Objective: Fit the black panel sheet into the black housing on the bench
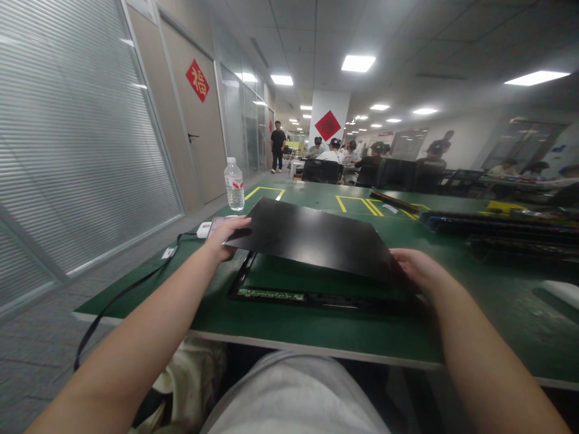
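A thin, glossy black screen panel is held tilted above the green table. My left hand grips its left edge, the thumb on top and the other fingers mostly underneath. At the right edge, my right hand is closed on the panel, its fingers partly hidden. Below the panel, a black rectangular frame lies flat, with a green circuit strip along its near side. The panel covers the frame's far side.
A water bottle stands at the far left, near a white device with a black strap. Dark frame parts are stacked at right. Yellow tape marks the far tabletop. A white object lies at right. People sit and stand beyond.
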Available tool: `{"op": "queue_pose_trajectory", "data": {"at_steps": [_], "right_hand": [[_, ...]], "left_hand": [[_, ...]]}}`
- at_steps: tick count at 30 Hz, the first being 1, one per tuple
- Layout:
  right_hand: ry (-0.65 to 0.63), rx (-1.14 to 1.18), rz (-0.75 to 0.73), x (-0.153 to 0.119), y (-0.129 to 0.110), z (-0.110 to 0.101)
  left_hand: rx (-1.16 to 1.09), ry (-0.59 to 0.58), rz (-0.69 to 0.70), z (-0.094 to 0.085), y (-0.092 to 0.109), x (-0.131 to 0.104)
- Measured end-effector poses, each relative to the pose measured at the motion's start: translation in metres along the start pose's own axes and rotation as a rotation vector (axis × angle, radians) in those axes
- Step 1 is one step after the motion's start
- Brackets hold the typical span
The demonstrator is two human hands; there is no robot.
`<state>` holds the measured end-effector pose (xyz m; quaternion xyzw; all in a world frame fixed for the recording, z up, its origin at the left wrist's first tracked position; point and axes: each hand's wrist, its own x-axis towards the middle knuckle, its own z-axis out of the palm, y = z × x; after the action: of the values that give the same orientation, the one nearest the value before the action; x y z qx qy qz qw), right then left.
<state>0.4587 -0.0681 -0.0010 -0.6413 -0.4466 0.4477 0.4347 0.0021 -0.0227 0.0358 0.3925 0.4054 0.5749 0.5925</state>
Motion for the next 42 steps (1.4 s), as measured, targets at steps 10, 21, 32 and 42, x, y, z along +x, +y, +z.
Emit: {"op": "queue_pose_trajectory", "data": {"at_steps": [10, 21, 32, 42], "right_hand": [[0.284, -0.076, 0.105, -0.008, -0.011, 0.0], [0.37, -0.281, 0.067, -0.005, -0.01, -0.001], [0.412, -0.448, -0.025, 0.006, 0.005, -0.014], [0.412, -0.58, -0.033, 0.008, 0.008, -0.02]], "left_hand": [[0.073, 0.041, 0.038, 0.002, -0.004, -0.001], [0.163, -0.072, 0.002, 0.001, -0.006, -0.001], [0.278, -0.088, 0.007, 0.001, -0.013, 0.001], [0.351, -0.094, -0.045, 0.002, -0.016, -0.001]]}}
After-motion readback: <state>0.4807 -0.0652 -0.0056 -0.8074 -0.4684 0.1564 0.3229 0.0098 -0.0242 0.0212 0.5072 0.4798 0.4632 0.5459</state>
